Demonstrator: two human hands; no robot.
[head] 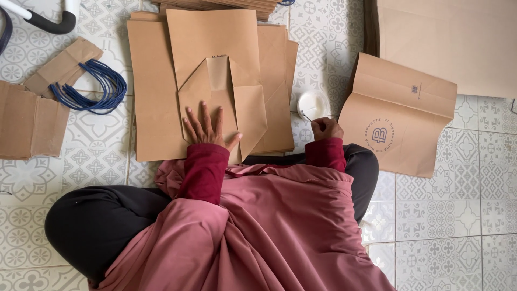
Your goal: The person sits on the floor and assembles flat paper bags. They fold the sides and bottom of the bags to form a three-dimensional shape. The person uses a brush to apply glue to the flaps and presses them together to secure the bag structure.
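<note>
Keeping the left hand (206,128) spread flat on the folded base of the brown paper bag (215,91) lying on the tiled floor (441,215), fist-closed right hand (325,128) holding a thin stick by the white glue pot (312,104), spreading adhesive thinly under flaps.

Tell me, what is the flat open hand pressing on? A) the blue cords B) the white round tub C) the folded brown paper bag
C: the left hand lies spread flat on the folded brown paper bag, apart from the blue cords and white round tub.
</note>
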